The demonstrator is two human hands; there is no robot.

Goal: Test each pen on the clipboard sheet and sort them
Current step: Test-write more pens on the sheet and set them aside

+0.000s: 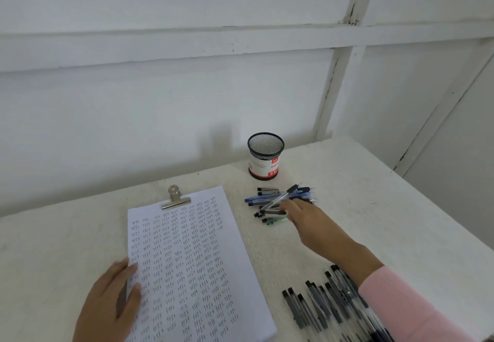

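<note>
A clipboard sheet (192, 261) covered in rows of small pen marks lies in front of me under a metal clip (175, 198). My left hand (109, 301) rests flat on the sheet's left edge, fingers straight. A loose pile of pens (267, 201) lies to the right of the clip. My right hand (307, 224) reaches into that pile, and its fingertips pinch the lower end of a clear pen with a black cap (282, 196) that slants up across the others. Several black-capped pens (320, 307) lie side by side at the near right, partly under my pink sleeve.
A black mesh pen cup (265, 155) with a red and white label stands behind the pile, close to the white wall. The white table (374, 208) runs to an edge on the right.
</note>
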